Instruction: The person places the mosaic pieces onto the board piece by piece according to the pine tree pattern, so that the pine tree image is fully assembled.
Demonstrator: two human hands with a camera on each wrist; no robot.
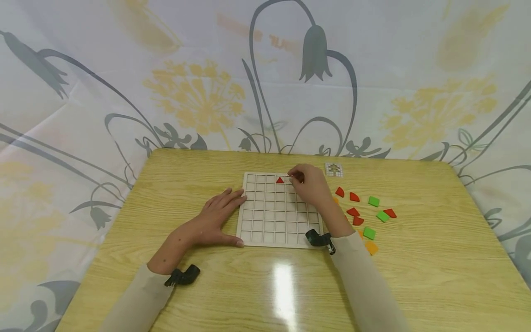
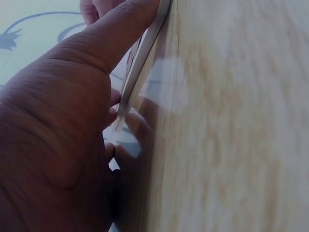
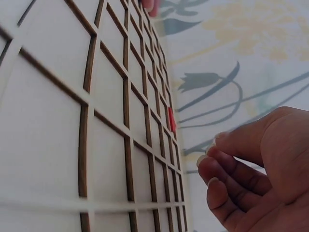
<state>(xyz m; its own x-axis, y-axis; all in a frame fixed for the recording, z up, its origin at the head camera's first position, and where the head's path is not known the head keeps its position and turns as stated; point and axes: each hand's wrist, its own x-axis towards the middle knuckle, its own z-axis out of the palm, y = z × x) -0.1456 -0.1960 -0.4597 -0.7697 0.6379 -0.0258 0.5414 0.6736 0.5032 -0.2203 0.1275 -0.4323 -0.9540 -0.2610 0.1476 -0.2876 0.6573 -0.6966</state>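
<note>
A pale square grid board (image 1: 269, 246) lies on the table. My left hand (image 1: 213, 221) is spread at its left side, fingertips touching the edge and thumb at the near left corner. In the left wrist view the thumb (image 2: 108, 41) reaches along the board's side. One red triangle (image 1: 280, 180) sits in a cell of the far row. Beside it, my right hand (image 1: 311, 186) hovers over the far right part of the board. Its fingers are curled, with thumb and index tips together in the right wrist view (image 3: 256, 174); no piece shows between them.
Right of the board lie loose red pieces (image 1: 354, 197), green squares (image 1: 374, 201) and orange pieces (image 1: 371, 248), some partly behind the right arm. A small patterned card (image 1: 333, 169) lies near the table's far edge. A flower-printed curtain (image 1: 199, 92) hangs behind.
</note>
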